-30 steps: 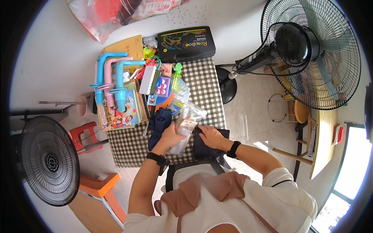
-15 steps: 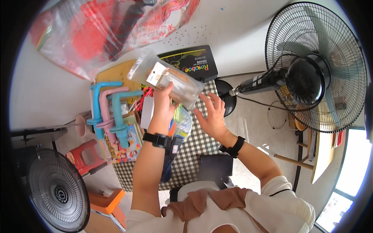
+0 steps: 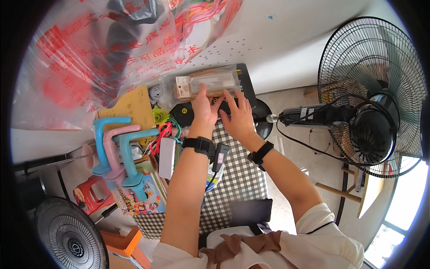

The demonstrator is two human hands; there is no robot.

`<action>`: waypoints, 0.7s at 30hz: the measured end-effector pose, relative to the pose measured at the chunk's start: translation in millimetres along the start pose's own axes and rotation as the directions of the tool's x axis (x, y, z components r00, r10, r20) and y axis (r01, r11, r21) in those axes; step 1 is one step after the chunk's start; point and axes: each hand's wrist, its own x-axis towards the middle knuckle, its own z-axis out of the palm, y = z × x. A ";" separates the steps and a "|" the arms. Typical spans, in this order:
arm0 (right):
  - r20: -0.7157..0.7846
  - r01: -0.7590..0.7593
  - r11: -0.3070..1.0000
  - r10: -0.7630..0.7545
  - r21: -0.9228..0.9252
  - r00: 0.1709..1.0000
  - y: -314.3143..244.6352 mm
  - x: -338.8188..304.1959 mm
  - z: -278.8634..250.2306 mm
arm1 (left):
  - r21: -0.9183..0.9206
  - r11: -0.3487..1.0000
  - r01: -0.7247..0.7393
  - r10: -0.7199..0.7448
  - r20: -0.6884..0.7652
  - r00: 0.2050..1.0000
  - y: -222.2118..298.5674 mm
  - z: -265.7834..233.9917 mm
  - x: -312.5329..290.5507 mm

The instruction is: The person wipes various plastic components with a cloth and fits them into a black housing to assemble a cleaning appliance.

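A clear plastic bag [image 3: 209,83] with a small white label lies at the far side of the table, on a black box [image 3: 247,85]. My left hand [image 3: 205,111] rests against its near edge, one finger lying over the plastic and another stretched toward the right. Beside it, my right hand [image 3: 238,115] has its fingers spread, the tips at the bag's near right corner. Neither hand is wrapped round the bag. What is inside the bag is pale and partly brownish, too unclear to name.
Blue, pink and teal bent-tube holders [image 3: 130,139] stand at the left beside a colourful book [image 3: 150,197] and red scissors [image 3: 162,136]. A white box [image 3: 167,158] is near my left forearm. A standing fan [image 3: 371,107] is at right, another fan [image 3: 71,237] lower left.
The plastic bag has gone from being held up in my left hand to lying on the black box at the back. Both hands have moved with it, and my left hand's grip has loosened.
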 end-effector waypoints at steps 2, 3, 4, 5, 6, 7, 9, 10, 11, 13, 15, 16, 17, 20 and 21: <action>-0.023 0.016 1.000 -0.017 -0.018 1.000 2.6 5.2 6.7 | 0.205 0.972 0.116 -0.108 -0.048 0.993 7.3 -0.8 0.2; -0.034 0.025 0.999 -0.026 -0.027 0.999 3.6 5.9 8.4 | 0.301 0.938 0.174 -0.157 -0.080 0.984 9.7 -0.8 -0.4; -0.031 0.030 0.998 -0.031 -0.047 0.999 3.0 6.9 9.8 | 0.312 0.935 0.166 -0.132 -0.127 0.983 10.7 -0.9 -3.7; -0.028 0.035 0.997 -0.037 -0.067 0.999 2.2 7.3 10.9 | 0.323 0.933 0.159 -0.107 -0.173 0.979 9.8 -2.6 -10.0; -0.024 0.040 0.995 -0.042 -0.086 0.999 1.5 7.4 12.3 | 0.334 0.930 0.152 -0.081 -0.219 0.972 9.8 -4.7 -16.4; -0.036 0.042 0.993 -0.046 -0.107 0.998 2.3 7.0 13.1 | 0.342 0.935 0.092 -0.006 -0.245 0.970 9.0 -6.0 -21.6; -0.060 0.044 0.988 -0.053 -0.148 0.997 5.7 5.3 17.7 | 0.364 0.931 -0.027 0.142 -0.293 0.946 7.2 -7.2 -28.9; -0.058 0.040 0.987 -0.049 -0.155 0.997 6.1 6.7 19.0 | 0.339 0.938 -0.069 0.176 -0.297 0.939 8.7 -9.7 -28.3; -0.057 0.035 0.986 -0.045 -0.162 0.997 7.1 10.0 20.0 | 0.324 0.944 -0.060 0.143 -0.241 0.960 11.4 -12.2 -26.6; -0.045 0.027 0.983 -0.036 -0.179 0.998 7.8 16.9 19.7 | 0.298 0.954 -0.042 0.082 -0.123 0.989 21.2 -16.1 -20.6; -0.026 0.023 0.980 -0.029 -0.200 0.999 7.4 21.3 14.9 | 0.293 0.956 0.015 0.016 -0.102 0.995 32.8 -21.8 -16.2; -0.024 0.010 0.980 -0.015 -0.200 1.000 3.7 21.9 9.8 | 0.292 0.955 0.041 -0.012 -0.102 0.995 38.1 -24.3 -15.7; -0.017 0.004 0.977 -0.008 -0.215 1.000 -1.5 19.9 5.3 | 0.292 0.954 0.067 -0.038 -0.102 0.994 43.4 -27.0 -16.1; -0.024 0.013 0.975 -0.019 -0.224 1.000 -16.2 -1.7 -5.7 | 0.466 0.885 0.006 0.024 -0.057 0.998 48.9 -43.7 -50.2; -0.015 0.061 0.977 -0.065 -0.202 0.998 -20.0 -14.2 -8.4 | 0.517 0.855 -0.020 0.054 -0.050 0.997 49.5 -48.3 -67.1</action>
